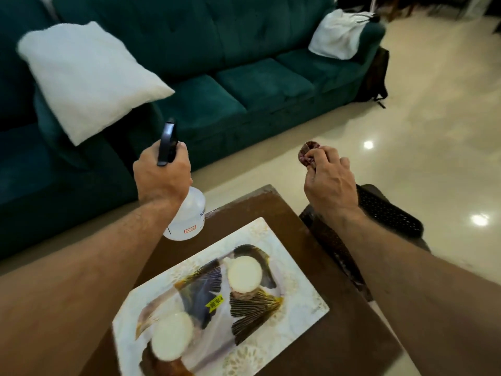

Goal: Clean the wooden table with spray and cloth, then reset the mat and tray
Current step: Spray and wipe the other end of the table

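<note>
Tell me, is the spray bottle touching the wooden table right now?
Apart. The head view shows the left hand gripping the spray bottle by its neck, lifted, its base hanging clear past the wooden table edge.

This is a living room in a home. A long green sofa (244, 63) with a white cushion (89, 77) fills the view from 9 to 1 o'clock, above a glossy pale tiled floor (433, 131) and a low wooden worktop (339, 294).
</note>
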